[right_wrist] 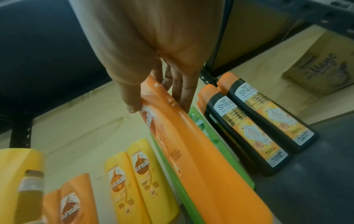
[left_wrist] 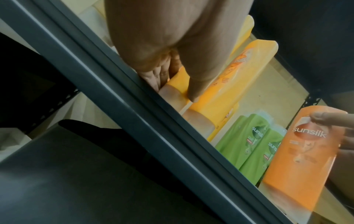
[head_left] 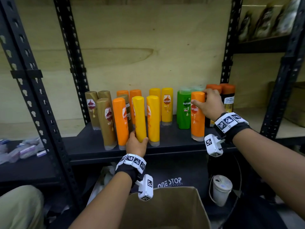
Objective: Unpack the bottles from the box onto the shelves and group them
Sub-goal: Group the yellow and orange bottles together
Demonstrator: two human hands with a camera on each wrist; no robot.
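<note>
The yellow bottle (head_left: 139,119) stands near the front edge of the dark shelf (head_left: 92,144), with its long axis nearly vertical and the top leaning a little to the left; its clear cap is at the bottom and its plain back side faces the camera. The left hand (head_left: 136,144) holds it low, close to the cap, with the thumb on the right side and the fingers going behind on the left. The left forearm comes up from below, over the open cardboard box (head_left: 166,210), with the wrist just under the shelf edge.

To the right, the orange bottle (head_left: 197,115) also stands near the front of the shelf, upright, cap down, label to the front. The right hand (head_left: 208,104) grips its upper part: the thumb presses on the front by the label, and the fingers wrap over the top and the far side. The right forearm reaches in from the lower right, slightly above shelf level.

Just behind and left of the orange bottle are the green bottles (head_left: 184,109), and behind the right hand are the black bottles with orange caps (head_left: 228,98). Left of the yellow bottle stand another orange bottle (head_left: 120,121) and gold-brown bottles (head_left: 105,119); more yellow bottles (head_left: 167,104) stand to its right. All are upright.
</note>
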